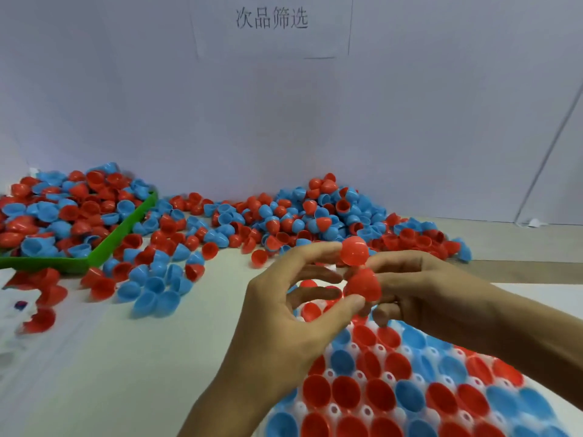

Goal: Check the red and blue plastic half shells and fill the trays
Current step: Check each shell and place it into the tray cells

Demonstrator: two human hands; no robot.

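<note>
Two red shells: one rounded red half shell (354,250) sits at the fingertips above, and a second red half shell (362,283) is held just below it; the two are touching or nearly so, above the far edge of the tray.
Left hand: the left hand (293,313) has its fingers curled, the thumb pressing the lower shell from beneath and the forefinger reaching to the upper one; it pinches the shells.
Right hand: the right hand (419,285) meets them from the other side, fingers bent round the same pair; which fingers bear on which shell cannot be told.
Step in hand: judged to be the check of these two shells before they are seated.
How to do it well: turn each shell so rim and dome both face the eye, look for cracks or burrs, and part the pair fully before lowering either, open side up, into a free socket.
Tray: the white tray (407,381) lies under the wrists, most visible sockets filled with red and blue shells, mouths upward.
Supply: a loose heap of shells (315,212) lies along the wall, well beyond the hands.
Green bin: a green tray (104,247) at far left holds more mixed shells.
Wall: a paper sign (271,18) hangs above.
</note>
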